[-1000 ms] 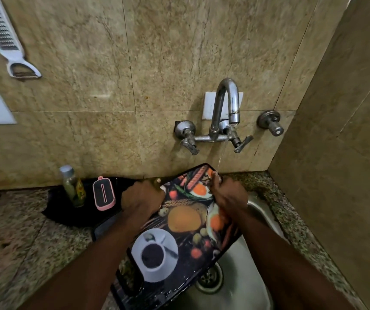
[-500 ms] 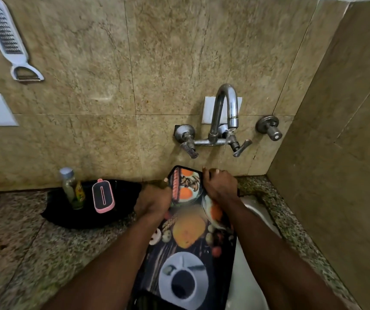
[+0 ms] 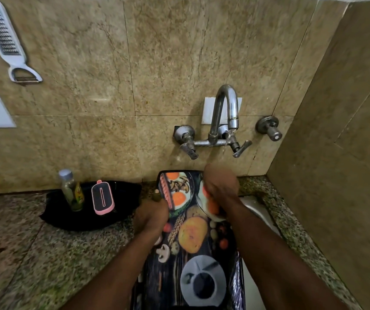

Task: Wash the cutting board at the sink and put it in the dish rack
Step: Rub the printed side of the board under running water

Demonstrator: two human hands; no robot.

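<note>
Both hands work the cutting board (image 3: 193,238): the left hand (image 3: 150,217) grips its left edge, while the right hand (image 3: 221,186) presses on its glossy, food-printed face. This flat rectangular board lies over the steel sink (image 3: 257,211), under a curved chrome tap (image 3: 224,108), beside the speckled granite desk (image 3: 45,253).

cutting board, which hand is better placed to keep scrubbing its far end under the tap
Right. The right hand already lies on the printed face of the cutting board near its far edge, below the tap spout. The left hand grips the board's left edge, steadying it.
</note>
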